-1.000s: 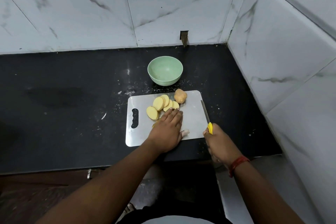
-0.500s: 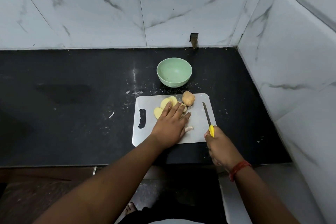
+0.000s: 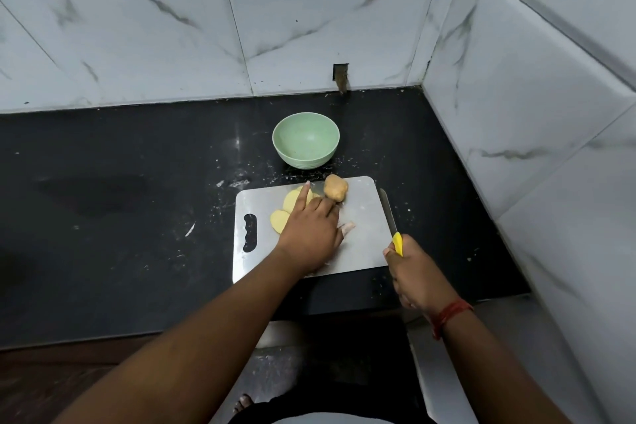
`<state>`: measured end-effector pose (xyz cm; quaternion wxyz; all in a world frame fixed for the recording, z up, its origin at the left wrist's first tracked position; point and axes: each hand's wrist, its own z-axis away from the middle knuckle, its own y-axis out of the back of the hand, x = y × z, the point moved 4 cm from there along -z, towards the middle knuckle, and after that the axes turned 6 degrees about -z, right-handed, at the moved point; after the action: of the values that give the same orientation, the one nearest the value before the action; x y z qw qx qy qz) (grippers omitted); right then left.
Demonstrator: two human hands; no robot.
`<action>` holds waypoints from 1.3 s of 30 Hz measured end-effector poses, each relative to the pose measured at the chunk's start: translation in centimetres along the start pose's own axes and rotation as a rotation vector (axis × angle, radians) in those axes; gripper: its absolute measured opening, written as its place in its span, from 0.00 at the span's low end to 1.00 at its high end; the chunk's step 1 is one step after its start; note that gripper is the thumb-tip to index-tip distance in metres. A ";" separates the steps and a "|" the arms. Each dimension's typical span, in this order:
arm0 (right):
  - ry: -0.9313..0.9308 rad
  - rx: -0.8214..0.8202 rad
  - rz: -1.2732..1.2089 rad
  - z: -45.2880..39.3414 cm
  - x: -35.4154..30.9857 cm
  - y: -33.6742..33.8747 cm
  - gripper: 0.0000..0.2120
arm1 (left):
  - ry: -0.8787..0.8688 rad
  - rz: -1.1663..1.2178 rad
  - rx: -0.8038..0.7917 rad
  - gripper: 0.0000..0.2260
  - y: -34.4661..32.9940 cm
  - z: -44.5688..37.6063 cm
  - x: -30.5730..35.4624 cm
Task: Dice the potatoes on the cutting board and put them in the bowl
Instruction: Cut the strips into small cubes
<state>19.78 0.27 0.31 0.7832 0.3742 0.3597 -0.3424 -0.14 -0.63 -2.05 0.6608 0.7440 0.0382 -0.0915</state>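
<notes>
A grey cutting board (image 3: 361, 237) is being carried by the black worktop (image 3: 120, 217), with its handle slot turned to the left. The left hand (image 3: 311, 231) is being laid palm down over the pale yellow potato slices (image 3: 287, 208) on the board's left half; its forefinger is being stretched out across the slices while the other fingers are being kept curled, and nothing is seen to be gripped by it. How many slices are being covered cannot be told. An uncut, brown-skinned potato (image 3: 336, 187) is being kept at the far edge of the board, just beside the curled fingers. A knife (image 3: 389, 213) is being held by its yellow handle in the right hand (image 3: 414, 279), which is closed around it at the board's right corner nearest the person; the blade is being pointed away from the person along the board's right edge. A red thread (image 3: 449, 315) is being worn on the right wrist. The green bowl (image 3: 306, 140) is being left on the worktop just beyond the board, with no potato visible inside it.
</notes>
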 end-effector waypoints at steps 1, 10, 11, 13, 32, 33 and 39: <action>0.000 0.002 -0.008 0.0 -0.1 0.1 0.06 | -0.001 0.060 0.021 0.31 0.5 0.1 0.3; -0.036 -0.037 -0.070 -0.3 -0.8 -0.7 0.06 | -0.129 0.389 -0.029 0.22 0.1 0.0 1.8; -0.051 -0.054 -0.099 -0.1 -0.8 -0.9 0.06 | -0.088 0.385 -0.047 0.21 -0.1 0.1 1.4; -0.073 -0.084 -0.141 0.2 -0.9 -1.2 0.06 | -0.040 0.367 -0.067 0.19 -0.8 0.3 0.7; -0.141 -0.099 0.076 0.1 1.5 -1.8 0.05 | -0.147 0.366 0.200 0.12 -2.6 2.1 1.9; -0.149 -0.109 0.105 0.1 1.5 -2.0 0.05 | -0.169 0.345 0.198 0.13 -2.8 2.5 2.0; -0.079 -0.127 0.347 0.6 0.6 -2.9 0.06 | -0.211 0.201 0.214 0.17 -3.0 3.2 2.5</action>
<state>17.94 -1.75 -0.92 0.8660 0.3666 0.2795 -0.1934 1.55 -3.61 -5.77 0.5838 0.7965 -0.1158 -0.1062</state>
